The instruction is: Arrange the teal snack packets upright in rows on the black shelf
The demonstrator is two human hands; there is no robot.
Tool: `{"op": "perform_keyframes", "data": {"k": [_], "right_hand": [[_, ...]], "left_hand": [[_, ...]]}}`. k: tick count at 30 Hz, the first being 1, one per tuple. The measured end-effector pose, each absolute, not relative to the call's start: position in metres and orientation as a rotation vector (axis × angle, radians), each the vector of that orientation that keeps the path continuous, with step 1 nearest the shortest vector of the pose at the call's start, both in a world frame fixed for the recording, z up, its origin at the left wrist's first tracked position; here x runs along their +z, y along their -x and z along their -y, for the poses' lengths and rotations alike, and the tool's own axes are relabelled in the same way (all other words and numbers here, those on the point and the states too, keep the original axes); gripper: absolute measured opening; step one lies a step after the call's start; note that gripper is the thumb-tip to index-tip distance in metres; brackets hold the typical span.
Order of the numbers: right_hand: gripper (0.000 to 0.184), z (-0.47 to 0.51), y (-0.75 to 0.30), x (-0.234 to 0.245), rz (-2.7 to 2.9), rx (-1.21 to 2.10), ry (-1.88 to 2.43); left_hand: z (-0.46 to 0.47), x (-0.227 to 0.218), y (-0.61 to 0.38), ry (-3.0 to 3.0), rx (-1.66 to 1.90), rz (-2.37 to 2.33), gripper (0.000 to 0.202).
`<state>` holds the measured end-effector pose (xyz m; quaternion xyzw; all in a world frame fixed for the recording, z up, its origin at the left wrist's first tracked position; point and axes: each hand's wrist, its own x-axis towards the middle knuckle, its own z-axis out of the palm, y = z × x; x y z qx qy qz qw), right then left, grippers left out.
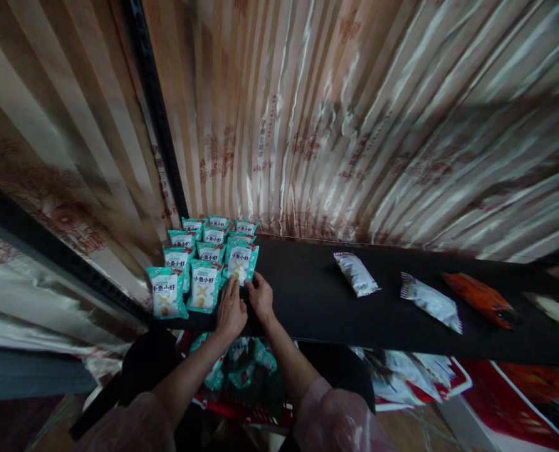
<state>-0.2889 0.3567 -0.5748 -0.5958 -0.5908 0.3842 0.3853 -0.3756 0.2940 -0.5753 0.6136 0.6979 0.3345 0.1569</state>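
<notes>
My left hand and my right hand are both at the lower edge of a teal-and-white snack bag, which stands upright at the front of the right-hand row. My right fingers pinch its lower right corner. My left fingers close on its lower left part, their tips partly hidden. To the left, a matching snack bag fronts the middle row, and another snack bag fronts the left row. Several more of the same bags stand behind in rows on the black shelf.
Farther right on the shelf lie two white packets, an orange packet and a pale packet. Below the shelf edge, a red basket holds more teal bags, with other red containers to the right. Patterned curtains and a dark post border the shelf.
</notes>
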Motion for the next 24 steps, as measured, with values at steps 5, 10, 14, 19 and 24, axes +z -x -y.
{"op": "perform_keyframes", "data": {"k": [5, 10, 14, 19, 24], "right_hand": [[0.033, -0.356, 0.292, -0.566, 1.550, 0.983, 1.549], [0.037, -0.356, 0.293, -0.561, 1.615, 0.915, 1.601], [0.043, -0.355, 0.292, -0.568, 1.602, 0.864, 1.574], [0.044, -0.347, 0.290, -0.582, 1.563, 0.774, 1.549], [0.042, -0.337, 0.290, -0.589, 1.529, 0.709, 1.547]], "left_hand": [[-0.292, -0.570, 0.374, -1.758, 0.911, -2.026, 0.056], [-0.291, -0.567, 0.374, -1.765, 0.865, -2.032, 0.056], [-0.289, -0.569, 0.373, -1.748, 0.873, -2.037, 0.055], [-0.283, -0.578, 0.372, -1.737, 0.989, -2.048, 0.051], [-0.276, -0.577, 0.371, -1.751, 1.097, -2.071, 0.044]]}}
